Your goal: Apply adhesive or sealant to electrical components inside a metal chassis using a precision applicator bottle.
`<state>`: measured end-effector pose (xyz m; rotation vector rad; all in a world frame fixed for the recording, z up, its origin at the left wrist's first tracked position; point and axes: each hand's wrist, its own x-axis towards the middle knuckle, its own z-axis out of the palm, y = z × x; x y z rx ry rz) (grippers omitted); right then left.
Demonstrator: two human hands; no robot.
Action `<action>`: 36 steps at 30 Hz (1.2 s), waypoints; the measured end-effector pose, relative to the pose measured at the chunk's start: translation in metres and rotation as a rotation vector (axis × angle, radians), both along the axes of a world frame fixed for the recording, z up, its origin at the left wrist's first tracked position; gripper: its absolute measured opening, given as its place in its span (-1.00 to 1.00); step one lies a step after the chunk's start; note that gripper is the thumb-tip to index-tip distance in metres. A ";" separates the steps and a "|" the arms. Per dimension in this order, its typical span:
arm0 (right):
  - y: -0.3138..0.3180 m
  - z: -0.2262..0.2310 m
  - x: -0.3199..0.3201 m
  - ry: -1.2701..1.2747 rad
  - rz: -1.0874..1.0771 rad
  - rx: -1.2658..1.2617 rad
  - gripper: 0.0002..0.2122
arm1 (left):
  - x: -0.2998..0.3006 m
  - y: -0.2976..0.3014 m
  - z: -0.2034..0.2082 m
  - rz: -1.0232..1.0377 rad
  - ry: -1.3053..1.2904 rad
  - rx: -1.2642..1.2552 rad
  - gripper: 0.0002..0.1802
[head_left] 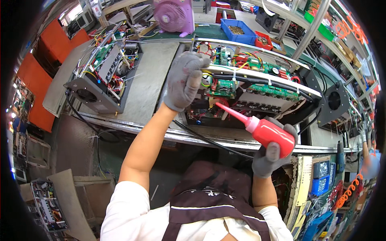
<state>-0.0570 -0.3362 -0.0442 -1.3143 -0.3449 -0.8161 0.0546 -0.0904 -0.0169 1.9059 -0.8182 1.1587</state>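
My right hand [268, 161], in a grey glove, is wrapped round a red squeeze bottle [276, 135] with a long pink nozzle. The bottle is tilted, and its tip points left and away from me at the lower front of an open electronic unit [261, 100]. Green circuit boards [224, 89], wires and a black cable bundle [257, 80] fill that unit. At the unit's left end my gloved left hand [183, 82] has its fingers curled over the end of a light metal rail [241, 72]. Whether the nozzle touches anything inside, I cannot tell.
A second open unit [94, 90] with a fan grille stands left on the bench, another [335, 100] at the right. Behind are a pink fan [173, 17], a blue bin of small parts [238, 31] and a red bin [263, 41]. A black cable [209, 141] hangs across the bench front.
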 end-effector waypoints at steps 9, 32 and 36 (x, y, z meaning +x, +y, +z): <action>-0.052 -0.061 -0.006 0.570 0.481 0.966 -0.59 | 0.000 -0.001 -0.009 0.032 0.050 -0.049 -0.56; -0.086 -0.086 -0.033 0.560 0.378 1.127 -0.54 | 0.008 -0.002 -0.016 -0.012 0.050 -0.092 -0.33; -0.085 -0.096 -0.028 0.621 0.375 1.149 -0.53 | 0.009 0.002 -0.012 0.020 0.050 -0.033 -0.28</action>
